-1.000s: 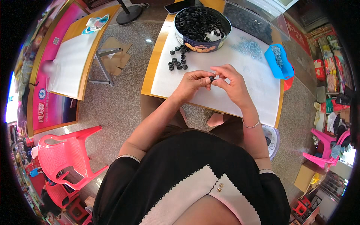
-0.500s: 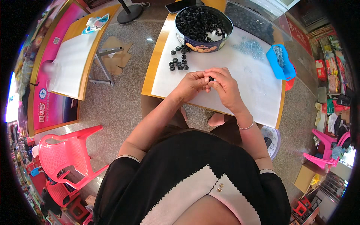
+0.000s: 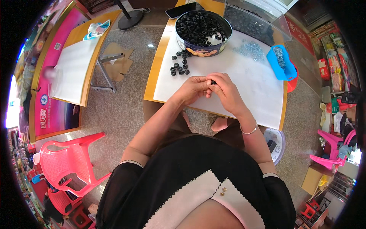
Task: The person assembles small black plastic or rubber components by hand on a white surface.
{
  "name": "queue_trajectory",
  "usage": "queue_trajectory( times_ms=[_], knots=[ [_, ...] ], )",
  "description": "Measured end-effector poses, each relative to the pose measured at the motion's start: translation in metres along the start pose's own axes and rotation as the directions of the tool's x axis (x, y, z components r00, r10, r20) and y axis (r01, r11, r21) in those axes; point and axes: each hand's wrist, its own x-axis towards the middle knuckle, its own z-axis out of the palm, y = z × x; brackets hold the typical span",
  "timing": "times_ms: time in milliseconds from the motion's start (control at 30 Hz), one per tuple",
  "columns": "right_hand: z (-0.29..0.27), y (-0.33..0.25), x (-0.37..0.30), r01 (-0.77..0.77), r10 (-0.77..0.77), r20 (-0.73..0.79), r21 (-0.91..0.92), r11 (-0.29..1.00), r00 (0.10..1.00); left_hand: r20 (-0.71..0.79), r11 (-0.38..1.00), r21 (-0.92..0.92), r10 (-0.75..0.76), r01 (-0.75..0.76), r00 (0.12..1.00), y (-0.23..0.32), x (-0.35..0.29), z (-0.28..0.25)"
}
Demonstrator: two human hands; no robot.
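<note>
Both hands meet over the near edge of the white-topped table. Between their fingertips is a small round black part, mostly hidden by the fingers. My left hand pinches it from the left, its thumb against it. My right hand closes on it from the right, fingers curled over the top. Beyond my left hand lies a loose cluster of black ring-shaped parts, each with a hole. Behind them, a round tin holds many more of these black parts.
Small clear bluish pieces lie scattered right of the tin. A blue basket with similar pieces sits at the table's right edge. At the back stand a transparent bin and a dark phone. A pink chair stands left.
The view has shifted slightly, so the tin and basket appear a little lower and farther left. Both hands stay together on the black part, with the fingers only slightly moved.
</note>
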Motion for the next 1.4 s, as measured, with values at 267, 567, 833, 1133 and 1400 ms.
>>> queue_trajectory(
  times_ms=[267, 567, 833, 1133, 1400],
  knots=[
    [0.012, -0.005, 0.0, -0.112, 0.128, -0.083, 0.176, 0.978, 0.988, -0.026, 0.996, -0.085, 0.026, -0.028, 0.999, -0.002, -0.001, -0.002],
    [0.026, -0.005, -0.001, -0.028, 0.047, -0.226, 0.086, 0.996, 0.973, -0.016, 0.998, -0.025, 0.055, -0.056, 0.998, -0.004, 0.0, -0.008],
    [0.021, -0.008, 0.002, -0.067, 0.125, -0.217, 0.254, 0.965, 0.968, -0.038, 0.994, -0.09, 0.06, -0.063, 0.998, 0.001, 0.001, 0.003],
    [-0.043, 0.02, 0.037, -0.155, 0.158, -0.182, 0.028, 0.987, 0.971, -0.054, 0.997, -0.044, 0.064, -0.067, 0.996, 0.004, -0.002, 0.01],
    [-0.212, 0.098, 0.178, -0.212, -0.088, -0.528, -0.48, 0.851, 0.844, -0.044, 0.993, -0.071, 0.091, -0.094, 0.995, 0.003, 0.003, 0.013]
  ],
)
